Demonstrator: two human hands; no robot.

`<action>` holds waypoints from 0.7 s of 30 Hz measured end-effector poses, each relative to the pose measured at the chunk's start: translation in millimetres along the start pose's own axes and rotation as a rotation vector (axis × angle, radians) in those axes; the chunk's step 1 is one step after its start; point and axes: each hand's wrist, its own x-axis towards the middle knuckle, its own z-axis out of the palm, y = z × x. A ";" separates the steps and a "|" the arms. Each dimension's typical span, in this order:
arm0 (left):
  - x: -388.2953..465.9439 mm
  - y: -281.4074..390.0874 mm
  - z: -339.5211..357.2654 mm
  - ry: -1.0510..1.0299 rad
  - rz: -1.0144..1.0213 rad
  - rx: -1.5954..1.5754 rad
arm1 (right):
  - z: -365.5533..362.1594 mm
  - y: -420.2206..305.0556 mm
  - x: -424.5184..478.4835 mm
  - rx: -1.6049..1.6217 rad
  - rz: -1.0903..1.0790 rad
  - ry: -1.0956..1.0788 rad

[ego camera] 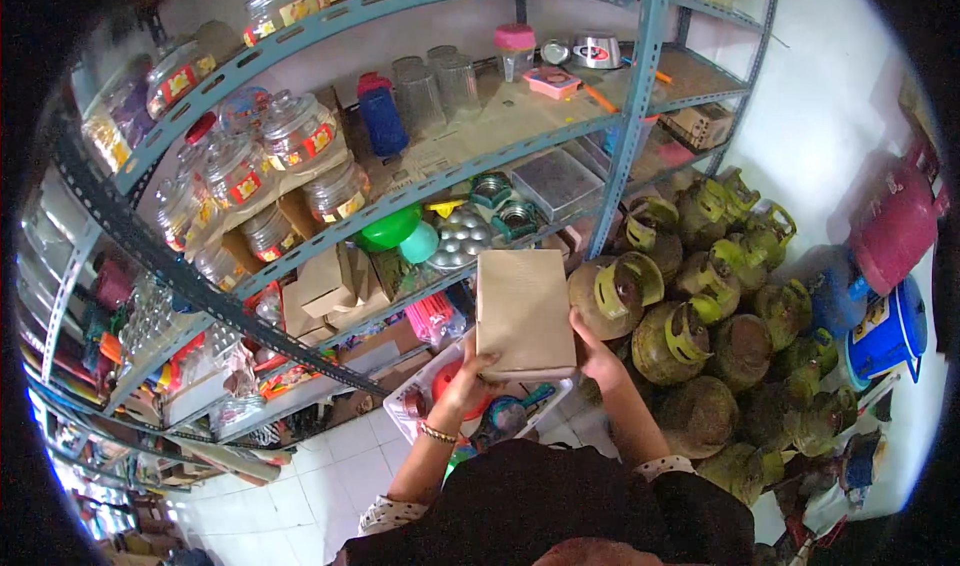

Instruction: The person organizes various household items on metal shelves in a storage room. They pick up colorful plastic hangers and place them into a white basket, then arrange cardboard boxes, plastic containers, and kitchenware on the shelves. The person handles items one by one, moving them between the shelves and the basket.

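A plain brown cardboard box (523,314) is held up in front of me between both hands. My left hand (472,378) grips its lower left corner, the thumb lying on the near face. On the opposite side, my right hand (600,356) presses against the lower right edge; part of its fingers is hidden behind the box. Beneath the box, a white plastic basket (397,408) on the floor holds a red item (448,380) and other plastic goods. The box hides part of the basket.
Steel shelving (450,179) stands ahead, bearing glass jars (296,134), drinking glasses (420,89), a metal mould pan (459,236) and cartons (322,281). Several green gas cylinders (671,341) crowd the floor at right, beside a blue bucket (892,329) and a pink cylinder (896,217).
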 end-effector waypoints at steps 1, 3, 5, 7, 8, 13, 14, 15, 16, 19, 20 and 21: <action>2.1 0.2 3.5 -0.037 0.014 -0.004 | -3.7 0.0 0.6 0.022 -0.001 0.010; 6.7 7.0 10.2 -0.087 -0.009 0.055 | -10.5 -1.6 3.0 0.027 -0.041 0.045; 9.3 16.4 20.4 -0.102 -0.051 0.080 | -17.7 -4.1 6.2 -0.006 -0.119 0.095; 12.2 25.6 28.8 -0.129 -0.059 0.121 | -12.4 -6.2 5.9 -0.090 -0.284 0.052; 15.3 29.2 31.9 -0.141 -0.062 0.140 | -9.3 -7.0 -0.5 -0.156 -0.413 -0.012; 33.5 40.9 59.9 -0.149 0.136 0.363 | -17.6 -59.8 13.5 0.008 -0.163 0.135; 35.2 47.4 69.3 -0.153 0.226 0.412 | -14.2 -69.4 13.4 -0.027 -0.220 0.189; 35.0 55.1 75.6 -0.131 0.257 0.389 | -4.8 -80.6 16.2 -0.020 -0.210 0.138; 37.7 62.0 83.5 -0.120 0.286 0.363 | 0.3 -93.2 18.8 -0.016 -0.206 0.096; 50.1 83.7 106.9 -0.056 0.370 0.340 | -4.5 -131.4 41.4 -0.112 -0.154 0.056; 54.2 94.0 113.9 -0.047 0.361 0.317 | -4.3 -143.9 49.0 -0.165 -0.152 0.069; 56.4 105.8 122.1 -0.029 0.352 0.294 | -2.5 -156.2 58.4 -0.218 -0.144 0.077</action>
